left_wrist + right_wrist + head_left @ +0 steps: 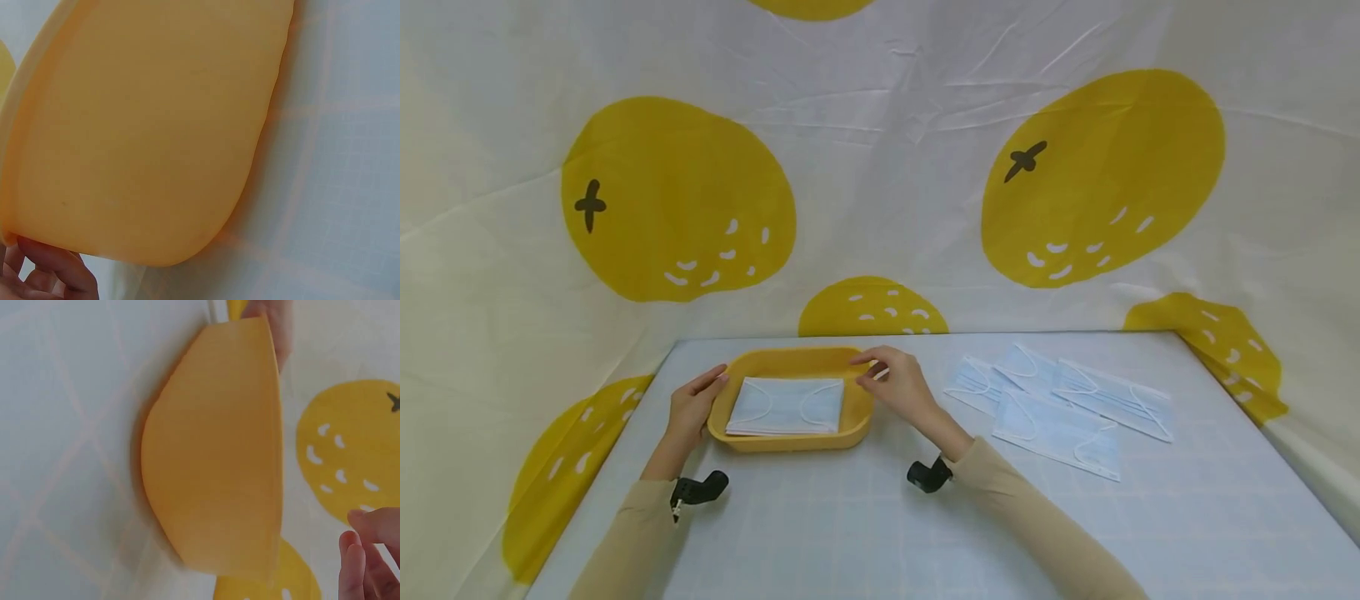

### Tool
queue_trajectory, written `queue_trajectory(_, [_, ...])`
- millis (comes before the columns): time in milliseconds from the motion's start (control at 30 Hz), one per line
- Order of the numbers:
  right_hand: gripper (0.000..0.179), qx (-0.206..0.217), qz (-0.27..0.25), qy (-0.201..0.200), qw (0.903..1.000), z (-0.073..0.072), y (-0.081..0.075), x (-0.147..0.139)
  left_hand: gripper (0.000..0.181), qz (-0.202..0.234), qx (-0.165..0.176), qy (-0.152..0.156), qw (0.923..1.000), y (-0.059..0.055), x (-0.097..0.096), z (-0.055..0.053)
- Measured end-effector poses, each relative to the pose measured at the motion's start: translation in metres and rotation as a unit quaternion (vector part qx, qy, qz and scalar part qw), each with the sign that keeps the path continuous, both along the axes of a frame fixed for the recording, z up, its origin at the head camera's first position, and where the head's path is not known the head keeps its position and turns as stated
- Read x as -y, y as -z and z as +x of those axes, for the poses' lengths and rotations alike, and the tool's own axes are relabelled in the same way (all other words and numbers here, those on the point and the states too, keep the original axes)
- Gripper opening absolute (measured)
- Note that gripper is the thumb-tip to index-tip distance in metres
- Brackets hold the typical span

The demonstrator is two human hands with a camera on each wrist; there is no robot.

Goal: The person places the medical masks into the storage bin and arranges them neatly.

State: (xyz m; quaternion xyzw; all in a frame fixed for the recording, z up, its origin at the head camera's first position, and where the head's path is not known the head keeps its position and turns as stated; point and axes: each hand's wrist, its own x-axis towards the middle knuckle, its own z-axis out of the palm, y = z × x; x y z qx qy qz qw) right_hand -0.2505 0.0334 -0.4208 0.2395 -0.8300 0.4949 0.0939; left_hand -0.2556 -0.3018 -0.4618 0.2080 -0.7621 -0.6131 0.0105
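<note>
A yellow oval tray point(790, 445) sits near the table's far left part. Inside it lies a flat stack of light-blue face masks point(792, 405), white ear loops on top. My left hand point(691, 410) grips the tray's left end; in the left wrist view its thumb point(59, 262) is against the outer wall just below the rim. My right hand point(901, 385) hovers at the tray's right end, thumb and fingers loosely bent and parted. Nothing is between those fingers point(353, 562) in the right wrist view, where they stand beyond the tray's rim.
Several more face masks point(1058, 432) lie loose and overlapping on the table point(880, 533) to the right of my right hand. A white cloth with yellow fruit prints point(1105, 179) hangs behind the table and along its sides. Each wrist wears a small black camera point(700, 488).
</note>
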Motion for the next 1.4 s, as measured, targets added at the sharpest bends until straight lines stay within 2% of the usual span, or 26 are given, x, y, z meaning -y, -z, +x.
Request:
queue_trajectory(267, [0.022,-0.023,0.005,0.024,0.9994,0.009,-0.005,-0.029,0.054,-0.001,-0.001,0.003,1.0,-0.002,-0.002,-0.001])
queue_trajectory(533, [0.022,-0.04,0.028,0.024,0.9985,0.012,0.002,-0.058,0.055,-0.011,0.001,0.005,0.9999,-0.001,0.001,0.0])
queue_trajectory(733, [0.022,-0.046,0.048,0.042,0.9969,0.02,0.009,-0.08,0.055,-0.012,0.007,0.002,0.9999,0.0,0.002,0.001])
queue_trajectory(1133, [0.021,-0.034,0.07,0.063,0.995,0.033,0.019,-0.115,0.056,-0.024,0.008,-0.005,0.9997,0.001,0.0,0.001])
queue_trajectory(1400, [0.019,-0.027,0.084,0.048,0.9949,0.039,0.02,-0.134,0.055,-0.054,-0.001,0.004,0.9985,0.002,-0.001,0.003])
